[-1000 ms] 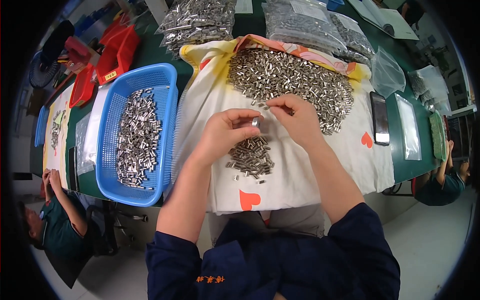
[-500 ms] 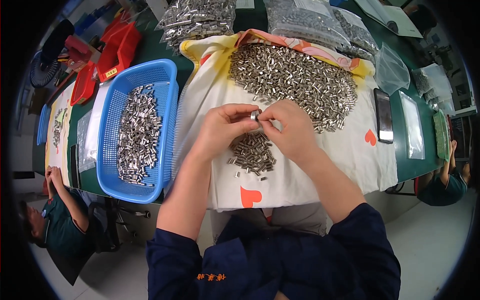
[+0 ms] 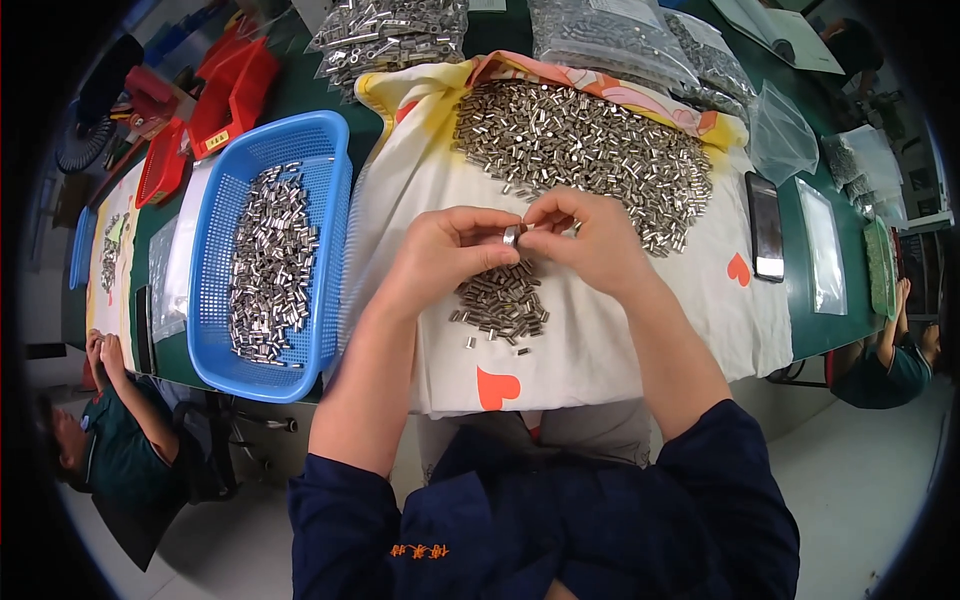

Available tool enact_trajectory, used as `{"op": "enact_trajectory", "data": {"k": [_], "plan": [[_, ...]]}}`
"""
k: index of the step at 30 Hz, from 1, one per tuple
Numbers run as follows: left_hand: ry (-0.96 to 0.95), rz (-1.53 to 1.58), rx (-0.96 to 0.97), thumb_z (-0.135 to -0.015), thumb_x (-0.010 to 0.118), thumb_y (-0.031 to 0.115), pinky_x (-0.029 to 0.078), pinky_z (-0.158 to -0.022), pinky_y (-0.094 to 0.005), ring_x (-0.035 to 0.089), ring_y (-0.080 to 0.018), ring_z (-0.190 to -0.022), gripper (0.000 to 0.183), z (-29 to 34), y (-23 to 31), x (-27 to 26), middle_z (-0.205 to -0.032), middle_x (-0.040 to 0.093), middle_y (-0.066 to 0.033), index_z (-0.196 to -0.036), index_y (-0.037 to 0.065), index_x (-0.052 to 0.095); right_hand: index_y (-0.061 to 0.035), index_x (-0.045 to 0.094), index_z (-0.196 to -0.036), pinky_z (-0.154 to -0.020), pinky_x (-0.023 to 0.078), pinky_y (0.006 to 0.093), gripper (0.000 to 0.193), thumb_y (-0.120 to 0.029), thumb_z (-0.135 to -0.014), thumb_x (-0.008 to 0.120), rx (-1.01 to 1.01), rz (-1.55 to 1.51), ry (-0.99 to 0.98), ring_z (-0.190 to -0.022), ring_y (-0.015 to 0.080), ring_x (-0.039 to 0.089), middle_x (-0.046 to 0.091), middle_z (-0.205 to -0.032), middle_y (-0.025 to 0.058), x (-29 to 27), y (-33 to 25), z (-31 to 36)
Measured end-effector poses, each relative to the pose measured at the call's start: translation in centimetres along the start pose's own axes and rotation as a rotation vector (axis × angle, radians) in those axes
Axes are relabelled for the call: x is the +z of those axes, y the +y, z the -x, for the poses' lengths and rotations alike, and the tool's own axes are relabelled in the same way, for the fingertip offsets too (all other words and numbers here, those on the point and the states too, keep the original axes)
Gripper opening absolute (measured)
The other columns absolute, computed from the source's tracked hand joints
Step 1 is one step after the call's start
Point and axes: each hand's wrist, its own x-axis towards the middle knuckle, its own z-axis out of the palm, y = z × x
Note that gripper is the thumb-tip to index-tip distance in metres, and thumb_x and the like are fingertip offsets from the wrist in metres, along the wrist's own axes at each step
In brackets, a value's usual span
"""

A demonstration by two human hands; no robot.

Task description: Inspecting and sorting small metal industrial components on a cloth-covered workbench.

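A shiny round metal piece, which looks like a ring gauge, is pinched between the thumb and fingers of my left hand. Against its right side my right hand is closed, thumb and index finger pressed together; a small metallic glint shows by those fingers, too small to name. Beneath both hands lies a small pile of short metal cylinders on the white cloth. A much larger heap of the same cylinders spreads beyond my hands.
To the left stands a blue plastic basket holding more cylinders. Bags of metal parts line the far side. At right lie a black phone and a clear plastic bag. Red bins sit far left. Other people sit at both sides.
My right hand has shifted slightly right, its fingers rearranged beside the metal piece. My left hand keeps its pinch. The whole view has moved a little.
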Motion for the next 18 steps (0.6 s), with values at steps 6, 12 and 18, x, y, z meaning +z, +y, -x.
{"op": "enact_trajectory", "data": {"k": [6, 12, 18], "plan": [[-0.062, -0.190, -0.048, -0.072, 0.066, -0.001, 0.047, -0.070, -0.0203, 0.057, -0.0077, -0.077, 0.031, -0.3, 0.2, 0.7, -0.086, 0.062, -0.0033, -0.102, -0.001, 0.060, -0.0056, 0.063, -0.079, -0.070, 0.041, 0.0323, 0.011, -0.010, -0.070, 0.062, -0.413, 0.588, 0.348, -0.075, 0.0207, 0.053, 0.057, -0.077, 0.0039, -0.1, 3.3, -1.7], [-0.030, -0.093, -0.018, -0.073, 0.066, 0.002, 0.046, -0.066, -0.0188, 0.056, -0.0064, -0.074, 0.029, -0.4, -0.2, 0.4, -0.083, 0.061, -0.0022, -0.102, 0.000, 0.060, -0.0061, 0.062, -0.077, -0.071, 0.040, 0.0343, 0.009, -0.012, -0.070, 0.062, -0.371, 0.732, 0.346, -0.079, 0.0237, 0.052, 0.056, -0.077, 0.0049, 1.0, 2.7, -1.3], [0.068, 0.120, -0.036, -0.075, 0.063, -0.001, 0.047, -0.070, -0.0203, 0.057, -0.0097, -0.080, 0.034, -0.4, -0.3, -0.5, -0.092, 0.061, -0.0058, -0.108, -0.002, 0.055, -0.0038, 0.062, -0.080, -0.065, 0.043, 0.0263, 0.007, -0.007, -0.073, 0.060, -0.092, 0.018, 0.155, -0.073, 0.0154, 0.057, 0.060, -0.077, 0.0049, 1.0, 0.3, 0.1]]}}
